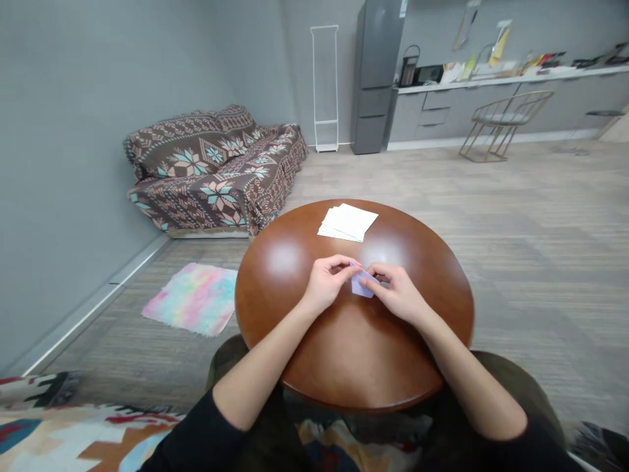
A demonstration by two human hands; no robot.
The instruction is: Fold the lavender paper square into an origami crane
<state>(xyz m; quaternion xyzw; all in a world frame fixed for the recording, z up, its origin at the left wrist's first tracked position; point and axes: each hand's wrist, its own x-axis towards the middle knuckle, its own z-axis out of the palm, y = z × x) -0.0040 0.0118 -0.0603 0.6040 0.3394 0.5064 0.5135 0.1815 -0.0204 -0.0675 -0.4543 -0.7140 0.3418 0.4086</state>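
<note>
Left hand (334, 278) is pinching a small purple paper (360, 290) at its top; right hand (392, 286) is gripping its right side. Both are holding it over the middle of the brown tabletop (344, 354), white sheets (348, 221) lying beyond it.

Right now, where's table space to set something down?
Bare tabletop lies left of the left hand, right of the right hand, and between the forearms. The centre, where both hold purple paper, is crowded; white sheets lie beyond.
</note>
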